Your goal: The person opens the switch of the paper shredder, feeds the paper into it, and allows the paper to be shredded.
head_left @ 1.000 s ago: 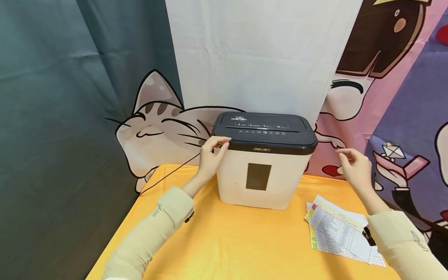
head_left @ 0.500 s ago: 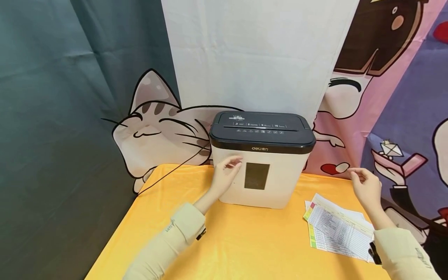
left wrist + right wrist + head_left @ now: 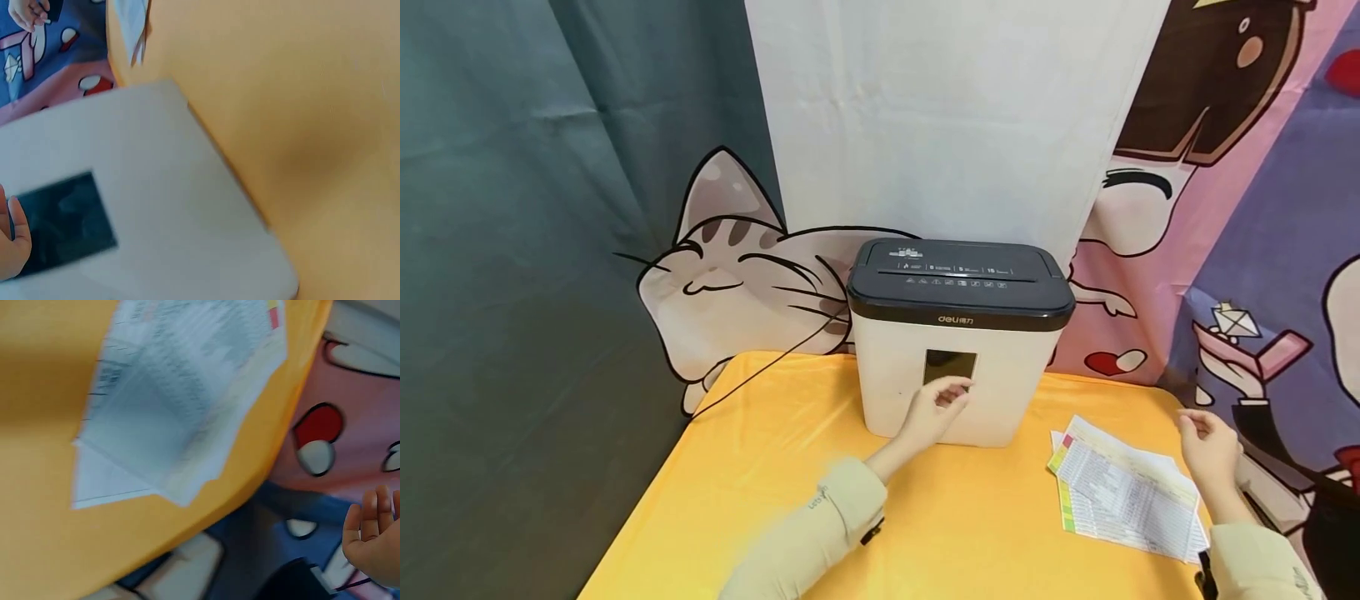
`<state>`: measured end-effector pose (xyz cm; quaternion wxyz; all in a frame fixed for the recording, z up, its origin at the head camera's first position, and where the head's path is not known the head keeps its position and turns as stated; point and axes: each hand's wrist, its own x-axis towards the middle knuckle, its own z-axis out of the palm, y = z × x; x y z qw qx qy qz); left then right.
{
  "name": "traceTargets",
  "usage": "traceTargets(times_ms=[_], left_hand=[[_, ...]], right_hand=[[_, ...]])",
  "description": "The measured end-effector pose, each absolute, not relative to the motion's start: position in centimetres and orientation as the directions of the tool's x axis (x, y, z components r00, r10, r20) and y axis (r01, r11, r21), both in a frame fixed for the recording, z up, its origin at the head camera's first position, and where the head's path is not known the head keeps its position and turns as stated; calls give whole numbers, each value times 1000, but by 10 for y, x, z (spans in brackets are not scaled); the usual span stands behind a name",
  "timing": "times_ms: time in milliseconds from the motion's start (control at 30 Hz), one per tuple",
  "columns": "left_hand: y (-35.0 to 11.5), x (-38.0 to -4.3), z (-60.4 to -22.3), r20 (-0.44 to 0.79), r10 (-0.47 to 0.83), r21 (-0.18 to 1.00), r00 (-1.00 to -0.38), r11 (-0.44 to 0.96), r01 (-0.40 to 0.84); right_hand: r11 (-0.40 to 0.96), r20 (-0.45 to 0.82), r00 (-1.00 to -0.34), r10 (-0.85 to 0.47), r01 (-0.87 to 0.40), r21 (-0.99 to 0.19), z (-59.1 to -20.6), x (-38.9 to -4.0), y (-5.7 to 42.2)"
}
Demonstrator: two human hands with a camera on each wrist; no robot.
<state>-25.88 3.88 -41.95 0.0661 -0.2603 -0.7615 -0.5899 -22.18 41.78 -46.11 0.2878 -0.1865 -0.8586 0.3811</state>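
Note:
A paper shredder [image 3: 887, 375] with a white bin, a dark slotted lid [image 3: 958, 279] and a small front window stands at the back of the table. My left hand [image 3: 928, 411] hovers in front of it, fingers loosely bent and holding nothing, covering the lower part of the window. In the left wrist view, that hand [image 3: 12, 240] appears at the left border by the dark window [image 3: 69, 219]. Several printed sheets of paper [image 3: 1131, 492] lie overlapped to the right. Just beyond their right side is my right hand [image 3: 1210, 450], bare of objects, with relaxed fingers.
A yellow cloth [image 3: 790, 417] covers the table. A thin black cord [image 3: 767, 367] runs from the shredder's left side to the table's left edge. Behind hang a dark green curtain [image 3: 512, 292] and a cartoon-printed backdrop [image 3: 962, 125].
My left hand has come down from the shredder lid's left front corner and moved right, to the window. My right hand has dropped lower and slightly right. Papers and shredder stay put.

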Motion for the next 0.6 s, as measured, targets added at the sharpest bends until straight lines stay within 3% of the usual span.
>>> traceTargets(times_ms=[267, 600], left_hand=[[96, -276, -478, 419, 406, 829, -813, 193, 524], [148, -266, -517, 242, 529, 835, -813, 314, 452]], right_hand=[[600, 185, -770, 611, 298, -742, -500, -202, 442], [555, 53, -753, 656, 434, -710, -532, -183, 450]])
